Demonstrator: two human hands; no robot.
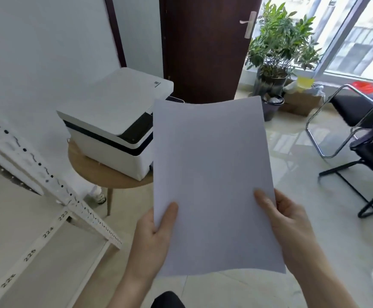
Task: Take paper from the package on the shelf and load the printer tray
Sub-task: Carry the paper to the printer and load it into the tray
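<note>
A stack of white paper (212,174) is held up in front of me by both hands. My left hand (154,230) grips its lower left edge, thumb on top. On the lower right edge sits my right hand (285,221), thumb also on top. The white printer (114,121) with a dark band stands on a small round wooden table (96,172), to the left of and beyond the paper. The sheets hide the printer's right front side. The paper package is not in view.
A white metal shelf frame (47,185) with numbered marks runs along the left. A dark door (203,45) stands behind the printer. Potted plants (279,47), a bin and a cardboard box sit by the window. Black chairs (368,138) stand on the right.
</note>
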